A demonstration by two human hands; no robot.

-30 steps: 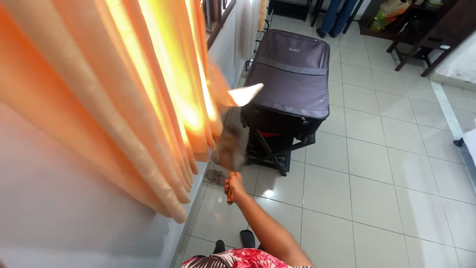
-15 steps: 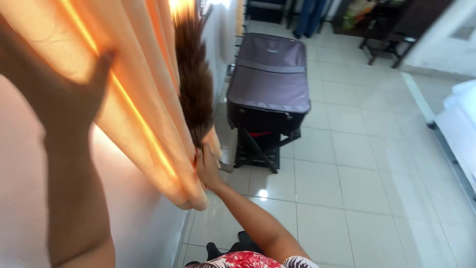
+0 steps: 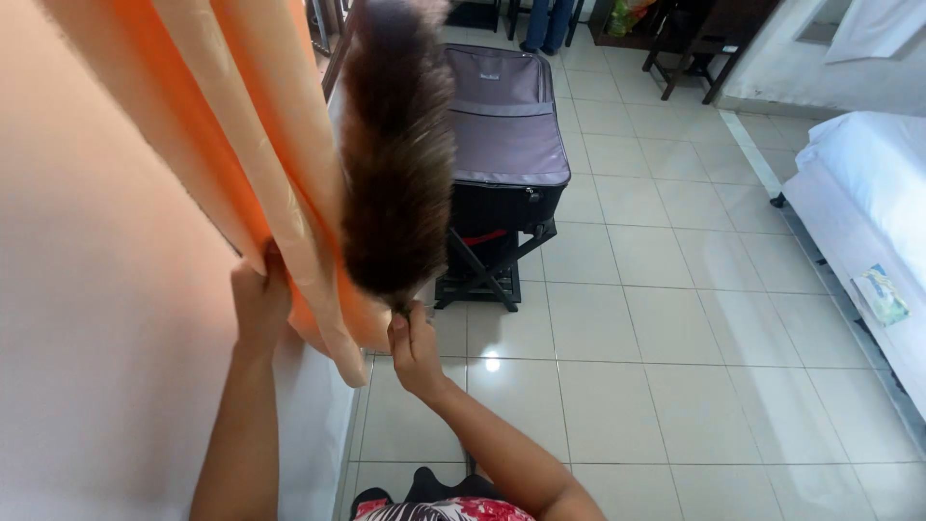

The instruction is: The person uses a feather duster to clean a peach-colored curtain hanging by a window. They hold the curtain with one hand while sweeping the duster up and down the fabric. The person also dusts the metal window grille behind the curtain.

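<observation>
Gripping the orange pleated fabric curtain [image 3: 241, 145], left hand [image 3: 258, 304] is steadying it — right hand [image 3: 415, 342] is clasping a brown feather duster [image 3: 395, 164] upright against its folds

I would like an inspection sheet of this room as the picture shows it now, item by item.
Surface: pale tiled floor, glossy.
Job's things: brown feather duster raised beside orange curtain.
Clutter: grey suitcase on a folding stand; white bed at right.
Hands: left hand grips the curtain's edge; right hand holds the duster's handle.
Cables: nothing seen.
Surroundings: wall at left; dark furniture far back.
</observation>
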